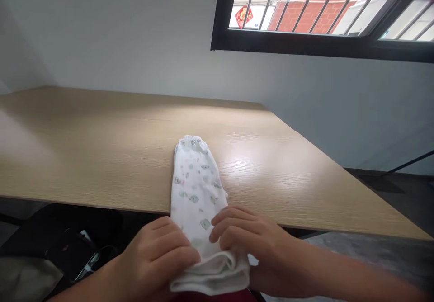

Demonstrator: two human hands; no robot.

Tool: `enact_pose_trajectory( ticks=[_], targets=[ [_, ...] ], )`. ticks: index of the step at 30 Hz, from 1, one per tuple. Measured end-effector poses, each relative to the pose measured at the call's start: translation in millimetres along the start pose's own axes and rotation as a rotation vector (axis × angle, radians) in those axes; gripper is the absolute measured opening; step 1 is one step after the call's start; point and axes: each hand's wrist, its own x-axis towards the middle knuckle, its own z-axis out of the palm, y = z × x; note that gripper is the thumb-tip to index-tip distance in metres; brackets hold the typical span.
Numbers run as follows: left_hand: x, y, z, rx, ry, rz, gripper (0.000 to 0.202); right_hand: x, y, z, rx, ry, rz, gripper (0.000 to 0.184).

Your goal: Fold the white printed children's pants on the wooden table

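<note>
A small white garment (195,182) with a faint green and pink print lies folded lengthwise, its elastic end resting on the wooden table (101,143) and its near end hanging over the table's front edge. My left hand (159,257) grips the near end from the left, fingers curled over the cloth. My right hand (244,243) holds the same end from the right, fingers laid on top and the folded layers bunched beneath them.
The table runs to a grey wall at the back. A dark-framed window (322,17) sits at the upper right. Dark objects (68,247) lie below the table's front edge at the lower left. Floor shows at the right.
</note>
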Motion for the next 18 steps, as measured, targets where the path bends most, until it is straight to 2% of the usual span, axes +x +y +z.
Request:
enact_pose_trajectory(
  ticks=[2,3,6,8,10,11,12,14,18],
  targets=[
    [14.7,-4.7,-19.1,0.017,0.017,-0.159,0.012,17.5,4.9,-20.5,0.068,0.028,0.058,0.012],
    [27.1,-15.6,-26.8,0.04,0.034,-0.252,0.013,29.4,16.0,-29.7,0.073,0.055,0.105,0.013],
    [76.7,-75.1,-37.8,0.129,-0.012,-0.488,0.023,70.9,75.2,-47.6,0.039,0.131,0.331,0.018],
    [106.7,-119.9,-33.9,0.227,-0.137,-0.571,0.027,94.6,119.8,-50.7,0.036,0.108,0.541,0.025],
    [123.3,-151.8,-22.0,0.295,-0.153,-0.605,0.028,108.6,152.2,-46.6,0.015,0.064,0.694,0.03],
    [125.3,-159.8,-13.5,0.33,-0.143,-0.612,0.031,111.6,161.4,-41.9,-0.015,0.068,0.719,0.038],
    [123.3,-162.1,-3.8,0.362,-0.126,-0.61,0.033,112.7,165.9,-35.6,-0.06,0.088,0.71,0.046],
    [109.9,-150.9,17.8,0.415,-0.106,-0.587,0.035,112.5,165.2,-19.3,-0.202,0.144,0.618,0.054],
    [68.5,-96.2,57.2,0.448,-0.157,-0.469,0.039,126.6,162.5,11.6,-0.571,0.156,0.443,0.049]
  ],
)
